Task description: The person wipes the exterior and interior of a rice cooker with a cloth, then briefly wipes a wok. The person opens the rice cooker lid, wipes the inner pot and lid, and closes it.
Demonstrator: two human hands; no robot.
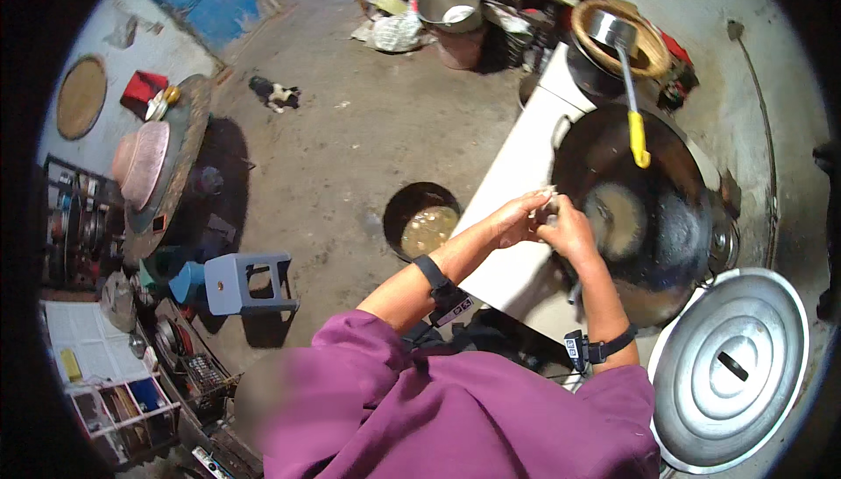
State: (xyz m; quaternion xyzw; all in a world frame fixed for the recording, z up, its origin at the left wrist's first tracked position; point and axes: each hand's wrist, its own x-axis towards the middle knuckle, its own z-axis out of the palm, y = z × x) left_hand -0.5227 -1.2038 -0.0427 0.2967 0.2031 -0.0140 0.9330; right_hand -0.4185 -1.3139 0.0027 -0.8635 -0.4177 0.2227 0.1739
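Observation:
My left hand [521,221] and my right hand [570,231] meet over the white counter [512,150], at the near-left rim of a large dark wok [663,170]. Both hold a small pale, wet-looking thing [550,200]; the fingers hide most of it, so I cannot tell what it is. Cloudy liquid [614,219] lies in the bottom of the wok. A metal dipper [614,31] with a yellow-ended handle reaches over the wok's far side. Below the counter, left of my hands, a dark pot [396,216] on the floor holds murky water with pale bits.
A large aluminium lid [729,374] leans at my right. Beyond the wok, a woven basket [650,52] sits on a dark pot. A grey-blue plastic stool [227,284] stands left. Farther off are a steel pot [450,3] and a small black-and-white animal [276,93] on the floor.

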